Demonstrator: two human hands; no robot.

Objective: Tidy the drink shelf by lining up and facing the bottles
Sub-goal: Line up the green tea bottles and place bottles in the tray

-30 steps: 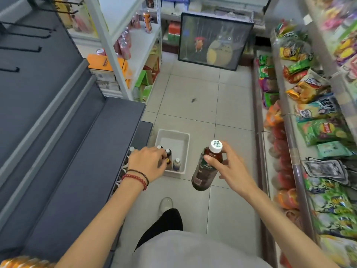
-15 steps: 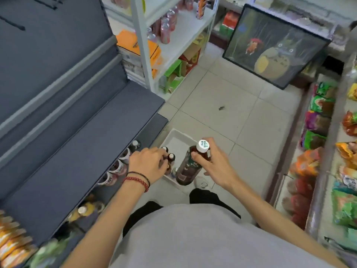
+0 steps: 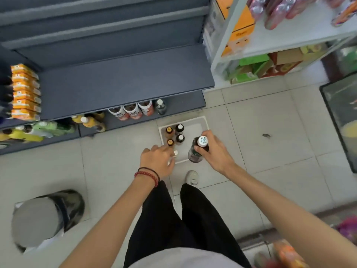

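Observation:
My right hand (image 3: 213,151) grips a dark tea bottle (image 3: 196,153) with a white cap by its neck, holding it upright over the white bin (image 3: 195,124) on the floor. Several small bottles (image 3: 174,134) stand in the bin's left half. My left hand (image 3: 157,160) reaches down over the bin's near-left corner with fingers spread, holding nothing, and partly hides a white-capped bottle (image 3: 175,152). On the low dark shelf (image 3: 179,101) stand three red-labelled bottles (image 3: 133,112) and a dark bottle (image 3: 160,107).
Yellow and green drinks (image 3: 58,126) lie jumbled further left on the bottom shelf. Orange boxes (image 3: 25,91) fill the shelf above. A lidded waste bin (image 3: 46,217) stands at lower left, a white rack (image 3: 270,45) at upper right, and my shoe (image 3: 191,177) by the bin.
The view has swung to face the shelf from above. My right hand has carried the tea bottle over the bin. My left hand has drawn back off the small bottles.

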